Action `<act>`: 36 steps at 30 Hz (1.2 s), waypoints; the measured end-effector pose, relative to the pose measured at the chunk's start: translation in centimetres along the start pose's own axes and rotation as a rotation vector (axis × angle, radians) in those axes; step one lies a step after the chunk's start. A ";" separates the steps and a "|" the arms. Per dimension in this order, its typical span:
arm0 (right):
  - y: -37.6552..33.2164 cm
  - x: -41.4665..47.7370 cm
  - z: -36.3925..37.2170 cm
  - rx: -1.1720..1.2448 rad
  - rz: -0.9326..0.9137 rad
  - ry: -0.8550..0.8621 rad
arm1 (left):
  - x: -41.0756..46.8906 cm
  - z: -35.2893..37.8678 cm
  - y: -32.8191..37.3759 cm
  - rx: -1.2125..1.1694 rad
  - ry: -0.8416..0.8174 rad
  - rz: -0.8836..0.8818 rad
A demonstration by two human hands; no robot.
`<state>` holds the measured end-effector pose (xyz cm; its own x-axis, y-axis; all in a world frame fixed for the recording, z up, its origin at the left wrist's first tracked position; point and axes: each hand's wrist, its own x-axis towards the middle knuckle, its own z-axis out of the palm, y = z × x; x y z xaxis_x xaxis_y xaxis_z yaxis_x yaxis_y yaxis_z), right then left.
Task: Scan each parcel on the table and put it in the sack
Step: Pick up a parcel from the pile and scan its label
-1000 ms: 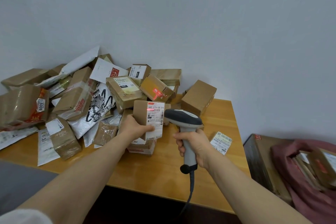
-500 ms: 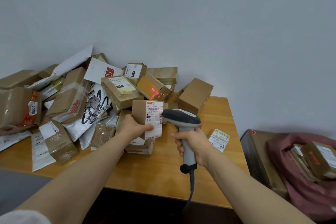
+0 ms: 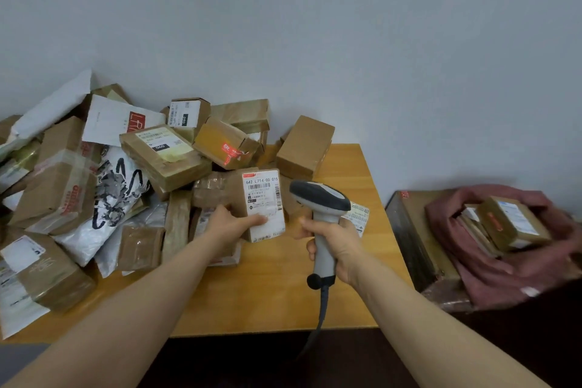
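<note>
Pale grey wall (image 3: 315,25) backs a wooden table (image 3: 267,299) heaped along its left and rear with brown boxes (image 3: 163,157) and white mailers (image 3: 110,198). To the right, a dark red sack (image 3: 491,264) holding parcels sits on a carton (image 3: 415,230). Above the table, the left hand (image 3: 234,224) grips the upright parcel (image 3: 261,198) low down, thumb on its label (image 3: 263,214). The right hand (image 3: 337,239) wraps the scanner (image 3: 318,198) handle. The red scan line seen half a second ago no longer crosses the label.
</note>
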<state>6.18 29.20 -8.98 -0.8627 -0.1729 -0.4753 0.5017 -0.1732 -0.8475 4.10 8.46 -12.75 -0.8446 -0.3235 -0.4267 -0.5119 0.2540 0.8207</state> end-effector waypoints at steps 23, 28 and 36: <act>-1.1 -4.4 -44.0 0.373 -0.053 0.599 | -8.3 46.8 11.8 0.025 -0.823 -0.108; -1.3 -1.3 -49.8 0.447 0.023 0.674 | -6.2 53.3 13.1 0.046 -0.735 -0.121; -3.4 6.5 -57.3 0.394 0.134 0.739 | 5.2 64.4 14.4 -0.027 -0.647 -0.288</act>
<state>-4.77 84.27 -22.73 -0.5456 0.4387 -0.7140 0.4697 -0.5455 -0.6941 -17.82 69.17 -27.63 -0.6046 0.2346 -0.7612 -0.7317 0.2143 0.6471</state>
